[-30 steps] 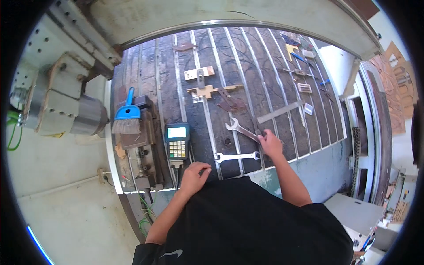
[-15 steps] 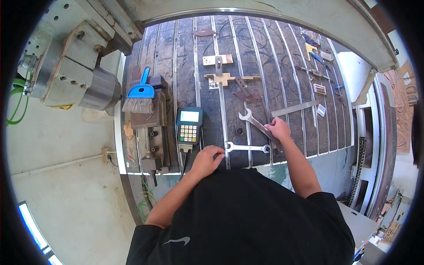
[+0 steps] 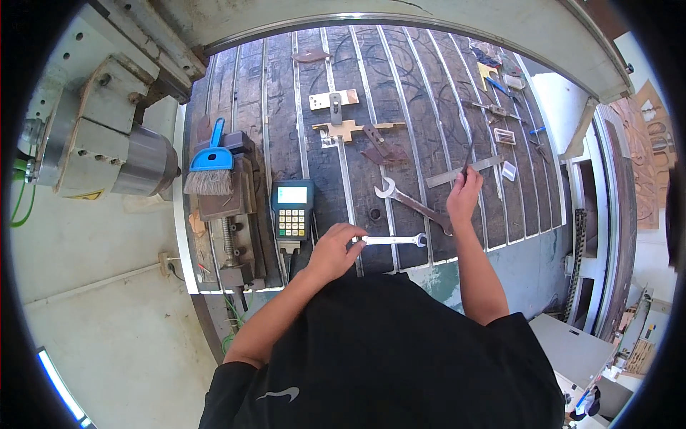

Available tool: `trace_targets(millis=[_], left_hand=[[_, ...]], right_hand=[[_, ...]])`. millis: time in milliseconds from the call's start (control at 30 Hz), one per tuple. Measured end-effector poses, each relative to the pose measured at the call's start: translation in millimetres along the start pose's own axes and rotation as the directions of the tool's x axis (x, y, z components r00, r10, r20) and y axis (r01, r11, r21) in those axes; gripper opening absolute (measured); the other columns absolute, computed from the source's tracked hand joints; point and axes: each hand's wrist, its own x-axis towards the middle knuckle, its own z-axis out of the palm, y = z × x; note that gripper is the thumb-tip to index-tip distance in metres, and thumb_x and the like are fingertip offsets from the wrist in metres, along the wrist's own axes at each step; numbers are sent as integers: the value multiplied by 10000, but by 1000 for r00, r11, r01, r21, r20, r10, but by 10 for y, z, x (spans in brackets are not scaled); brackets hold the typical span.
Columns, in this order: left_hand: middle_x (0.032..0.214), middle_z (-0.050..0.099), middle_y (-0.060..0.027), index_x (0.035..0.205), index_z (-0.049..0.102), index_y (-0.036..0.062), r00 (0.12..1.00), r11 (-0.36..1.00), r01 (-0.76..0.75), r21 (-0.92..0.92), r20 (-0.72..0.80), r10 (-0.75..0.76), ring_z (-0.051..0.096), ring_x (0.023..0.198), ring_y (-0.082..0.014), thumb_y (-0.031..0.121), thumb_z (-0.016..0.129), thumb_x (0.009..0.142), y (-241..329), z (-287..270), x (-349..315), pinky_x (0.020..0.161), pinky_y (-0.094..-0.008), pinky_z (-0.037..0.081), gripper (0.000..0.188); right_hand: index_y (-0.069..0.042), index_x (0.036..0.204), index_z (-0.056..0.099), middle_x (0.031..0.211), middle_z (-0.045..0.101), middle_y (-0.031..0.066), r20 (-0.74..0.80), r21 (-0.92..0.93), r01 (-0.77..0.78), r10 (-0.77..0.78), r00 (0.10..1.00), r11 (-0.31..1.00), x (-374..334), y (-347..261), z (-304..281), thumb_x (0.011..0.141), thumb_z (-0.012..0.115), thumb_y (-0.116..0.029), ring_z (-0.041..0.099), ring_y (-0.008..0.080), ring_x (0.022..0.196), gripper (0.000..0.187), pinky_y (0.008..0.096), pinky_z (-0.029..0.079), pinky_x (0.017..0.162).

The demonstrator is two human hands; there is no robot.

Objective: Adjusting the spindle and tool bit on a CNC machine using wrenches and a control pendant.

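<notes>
My left hand (image 3: 334, 252) is closed at the near edge of the slotted bed (image 3: 286, 107), fingertips and thumb pinching the left end of a bright double open-end wrench (image 3: 391, 241), which lies flat. A larger, worn open-end wrench (image 3: 414, 204) rests beyond it, untouched, jaw toward the upper left. To the right, my right hand (image 3: 464, 196) is closed around a thin dark strip (image 3: 470, 151), whose far end sticks up past the fingers. That strip crosses in front of a flat steel bar (image 3: 444, 179) lying on the bed.
A keypad controller (image 3: 292, 209) lies left of my left hand. Further left, a vise (image 3: 230, 207) carries a blue-handled brush (image 3: 212, 159). Clamped wooden pieces (image 3: 348, 131) sit mid-bed. Small tools, including calipers (image 3: 493, 110), lie at right. The spindle (image 3: 146, 161) hangs at far left.
My right hand has moved away from the large wrench's handle, up toward the steel bar, with the dark strip. My left fingers have closed on the smaller wrench's end. The view has shifted slightly.
</notes>
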Motion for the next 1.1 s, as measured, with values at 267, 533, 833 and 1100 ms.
trace_targets(millis=[267,533,833,1100], left_hand=[[1197,484,-94,1151,504,108,970,934,-212,288,-57,238,430,1142,-316,56,622,682,206,-64,128,943,-415,360,487],[1178,487,-76,1110,509,116,891,880,-449,156,156,427,414,1181,-255,0,618,596,293,-112,-72,995,-472,303,538],[885,507,-72,927,598,97,778,807,-344,480,-336,531,502,828,-271,-31,642,516,454,-1203,13,702,-358,400,432],[918,497,-93,991,555,86,794,770,-136,624,-396,461,488,875,-289,-50,603,593,206,-1773,20,750,-367,394,424]], right_hand=[[-69,1094,474,875,534,24,912,292,-856,145,384,426,-702,-1210,-127,848,555,-196,502,95,731,288,270,441,604],[-30,1048,506,993,571,59,930,367,-903,-87,357,224,-855,-1593,-501,850,445,-63,569,151,891,210,268,462,765],[-42,1110,497,1069,494,170,736,-58,294,-158,658,954,-1175,-380,-385,675,679,-166,430,326,1075,488,431,326,922],[-49,903,485,844,488,122,816,9,379,-226,533,925,-1300,-178,-283,698,637,-141,476,304,863,271,408,374,722]])
